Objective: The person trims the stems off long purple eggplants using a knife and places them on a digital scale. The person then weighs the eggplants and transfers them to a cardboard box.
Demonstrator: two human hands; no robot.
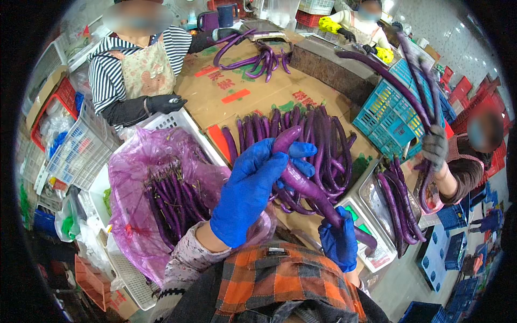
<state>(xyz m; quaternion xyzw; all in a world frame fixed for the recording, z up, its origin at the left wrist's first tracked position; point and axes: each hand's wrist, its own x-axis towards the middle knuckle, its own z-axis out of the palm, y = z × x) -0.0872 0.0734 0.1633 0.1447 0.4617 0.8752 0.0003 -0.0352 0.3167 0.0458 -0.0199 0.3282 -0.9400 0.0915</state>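
Both my hands, in blue gloves, hold one long purple eggplant [301, 181] slantwise before my chest. My left hand [254, 181] grips its upper end, with the fingers wrapped round it. Nearer its lower end, my right hand [340, 238] is closed around it. Beyond them a pile of long eggplants [319, 141] lies on a cardboard-covered table [194, 89]. To the left, more eggplants [173, 202] lie in a crate lined with a purple plastic bag [133, 169]. Several eggplants [398, 202] rest on the metal pan of a digital scale [375, 250] at the right.
Across the table, a person in a striped top [137, 68] reaches toward eggplants [266, 60]. At the right, a co-worker's gray-gloved hand [435, 147] holds several eggplants up, beside a teal crate [387, 117]. Another person [363, 28] stands behind a metal block [335, 64].
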